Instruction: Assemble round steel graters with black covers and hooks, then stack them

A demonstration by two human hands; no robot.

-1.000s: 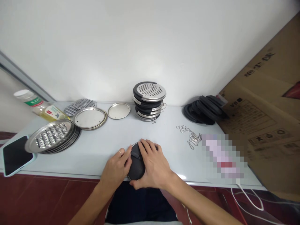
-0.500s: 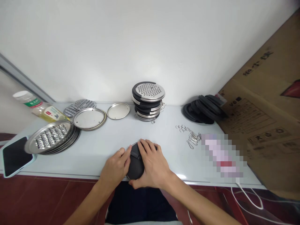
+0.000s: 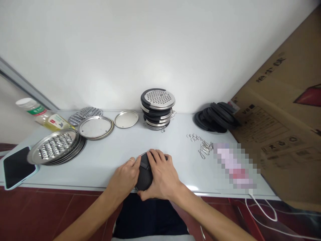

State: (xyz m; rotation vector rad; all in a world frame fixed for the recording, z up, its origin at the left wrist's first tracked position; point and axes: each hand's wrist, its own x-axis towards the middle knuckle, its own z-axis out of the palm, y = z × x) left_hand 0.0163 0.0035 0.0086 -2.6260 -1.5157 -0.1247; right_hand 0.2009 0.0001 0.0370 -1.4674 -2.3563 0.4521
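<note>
At the table's front edge, both hands grip a black round plastic cover (image 3: 144,178) with a raised tab on top. A thin metal rim shows at its upper and lower left edge; what lies beneath is hidden. My left hand (image 3: 127,175) presses its closed fingers against the cover's left side, a ring on one finger. Over the right side lies my right hand (image 3: 162,174), fingers curled round the far edge and thumb at the near edge. Beyond them rises a stack of round graters (image 3: 159,99) with black covers and metal rings.
To the left are metal grater discs (image 3: 54,146), plain metal discs (image 3: 95,127), a phone (image 3: 19,168) and a bottle (image 3: 42,113). Rightward lie wire clips (image 3: 205,149), small rings (image 3: 193,137) and a pile of black covers (image 3: 213,117), beside a large cardboard box (image 3: 283,134).
My hands keep their grip on the cover with hardly any movement. The camera view has shifted slightly, and objects on the right appear a little farther left.
</note>
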